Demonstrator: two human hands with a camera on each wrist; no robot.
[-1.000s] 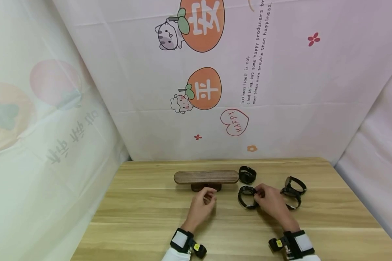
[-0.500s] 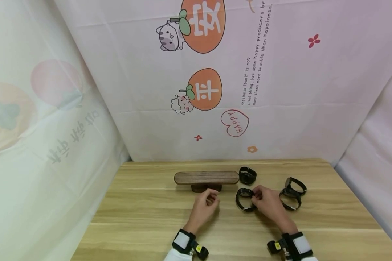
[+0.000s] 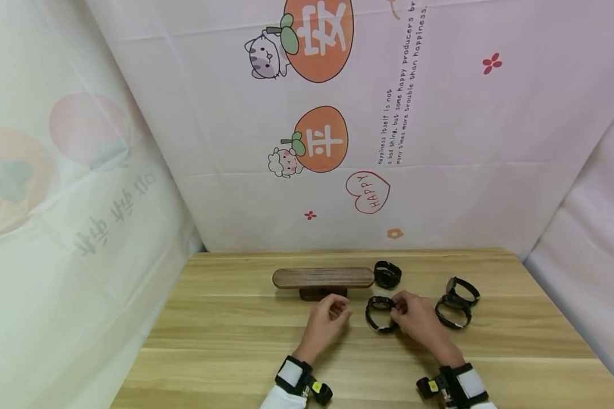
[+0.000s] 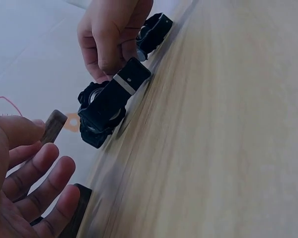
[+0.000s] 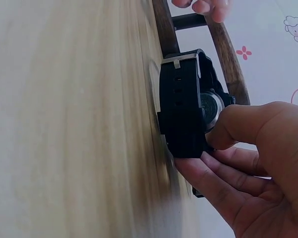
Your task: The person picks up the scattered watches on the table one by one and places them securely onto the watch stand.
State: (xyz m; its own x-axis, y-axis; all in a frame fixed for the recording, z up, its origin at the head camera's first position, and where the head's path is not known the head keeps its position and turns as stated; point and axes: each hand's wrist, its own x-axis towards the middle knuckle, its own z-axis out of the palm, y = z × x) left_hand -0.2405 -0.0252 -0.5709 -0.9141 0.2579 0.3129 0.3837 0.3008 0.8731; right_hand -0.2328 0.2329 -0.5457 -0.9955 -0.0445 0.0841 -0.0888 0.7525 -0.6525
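Note:
My right hand point(image 3: 420, 322) pinches the right side of a black wristwatch point(image 3: 381, 303), thumb against fingers. In the right wrist view its buckled strap point(image 5: 179, 109) forms a loop, and the round metal case back point(image 5: 211, 109) shows inside; the fingers hide part of it. Left of that watch, my left hand point(image 3: 323, 326) is held with loosely bent fingers and nothing in them. Just beyond the left hand stands a dark wooden T-shaped stand point(image 3: 322, 278), a horizontal bar on a low base. In the left wrist view the gripped watch point(image 4: 109, 101) is tilted above the tabletop.
One black watch point(image 3: 387, 275) lies at the right end of the stand's bar. Two more, a nearer watch point(image 3: 452, 325) and a farther watch point(image 3: 452, 285), lie together to the right of my right hand. A printed cloth point(image 3: 440, 199) hangs behind the wooden table point(image 3: 225, 329).
My right hand has carried the watch slightly left, toward my left hand. The left hand has shifted a little right. The stand and the other watches stay put.

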